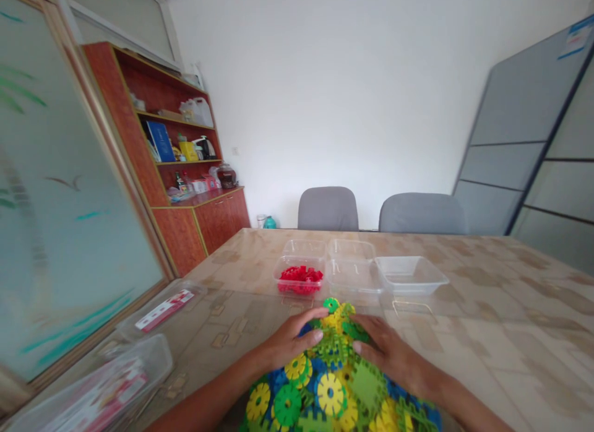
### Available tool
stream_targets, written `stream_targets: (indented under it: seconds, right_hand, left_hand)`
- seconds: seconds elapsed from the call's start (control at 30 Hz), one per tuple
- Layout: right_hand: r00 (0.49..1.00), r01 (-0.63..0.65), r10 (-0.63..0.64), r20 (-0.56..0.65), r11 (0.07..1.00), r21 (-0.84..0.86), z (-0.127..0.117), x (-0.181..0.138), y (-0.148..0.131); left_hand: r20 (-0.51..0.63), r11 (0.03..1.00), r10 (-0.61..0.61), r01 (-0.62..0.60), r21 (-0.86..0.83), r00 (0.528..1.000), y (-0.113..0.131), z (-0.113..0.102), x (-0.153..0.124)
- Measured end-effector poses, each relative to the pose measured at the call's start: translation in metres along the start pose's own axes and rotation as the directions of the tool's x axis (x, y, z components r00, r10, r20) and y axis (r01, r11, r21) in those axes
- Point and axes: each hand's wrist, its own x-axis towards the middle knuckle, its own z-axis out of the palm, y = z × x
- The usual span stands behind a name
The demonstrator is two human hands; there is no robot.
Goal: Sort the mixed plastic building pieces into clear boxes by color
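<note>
A heap of plastic building pieces (331,392) in green, yellow and blue, notched discs and toothed squares, lies at the near edge of the table. My left hand (294,339) touches the heap's left side near its top, thumb and index finger apart. On the opposite side, my right hand (385,345) rests against the pieces with its fingers stretched out. Neither hand is closed around a piece. Just beyond the heap, a clear tub (279,277) holds red pieces (301,279).
Right of the red pieces stand clear plastic tubs (355,276) and a whitish one (412,286). On the left lie a large plastic box (160,358) and a clear lid with a printed label (164,309). Two grey chairs (328,209) stand behind the table.
</note>
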Motion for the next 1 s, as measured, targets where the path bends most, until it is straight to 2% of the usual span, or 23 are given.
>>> stream_targets:
  seconds: [0.1,0.17,0.27,0.33,0.43,0.53,0.63,0.7,0.8,0.87,0.93,1.0]
  right_hand:
    - [0.996,0.045,-0.064,0.066,0.967,0.252,-0.004,-0.003,-0.011]
    - [0.995,0.064,-0.084,0.051,0.947,0.315,-0.007,0.002,-0.014]
    - [0.996,0.089,-0.082,-0.042,0.971,0.220,-0.008,0.020,-0.009]
    - [0.994,0.094,-0.084,-0.064,0.982,0.166,-0.004,0.035,-0.005]
    - [0.995,0.102,-0.101,-0.016,0.983,0.150,0.003,0.044,-0.006]
    - [0.992,0.101,-0.112,0.052,0.979,0.179,0.002,0.032,-0.015]
    - [0.982,0.063,-0.113,0.150,0.951,0.302,-0.008,0.009,-0.024]
    - [0.983,0.011,-0.077,0.164,0.929,0.370,-0.017,-0.004,-0.021]
    - [0.999,-0.039,0.038,0.009,0.958,0.285,-0.027,-0.014,-0.002]
    - [0.992,-0.060,0.079,-0.097,0.981,0.186,-0.027,-0.015,0.014]
    - [0.987,-0.068,0.088,-0.136,0.987,0.147,-0.021,-0.013,0.022]
    - [0.986,-0.061,0.084,-0.144,0.986,0.153,-0.011,-0.011,0.019]
  left_hand:
    - [0.036,0.980,0.050,-0.042,-0.192,0.998,0.012,-0.003,-0.010]
    - [-0.010,0.965,0.034,-0.036,-0.261,0.999,0.016,-0.007,-0.012]
    - [-0.132,0.984,-0.055,0.031,-0.176,0.990,0.010,-0.009,-0.003]
    - [-0.164,0.989,-0.092,0.072,-0.127,0.982,0.003,-0.007,0.007]
    - [-0.123,0.988,-0.097,0.081,-0.131,0.988,-0.005,-0.005,0.017]
    - [-0.053,0.977,-0.071,0.059,-0.204,0.996,-0.003,-0.005,0.012]
    - [-0.009,0.956,-0.046,0.041,-0.290,0.999,0.005,-0.009,-0.001]
    - [-0.028,0.961,-0.053,0.044,-0.273,0.998,0.011,-0.011,-0.011]
    - [-0.151,0.988,-0.117,0.100,-0.115,0.982,0.019,-0.019,-0.032]
    - [-0.182,0.991,-0.136,0.137,-0.009,0.974,0.024,-0.026,-0.054]
    - [-0.103,0.990,-0.125,0.130,0.051,0.987,0.028,-0.032,-0.082]
    - [0.011,0.989,-0.105,0.103,0.102,0.994,0.032,-0.032,-0.112]
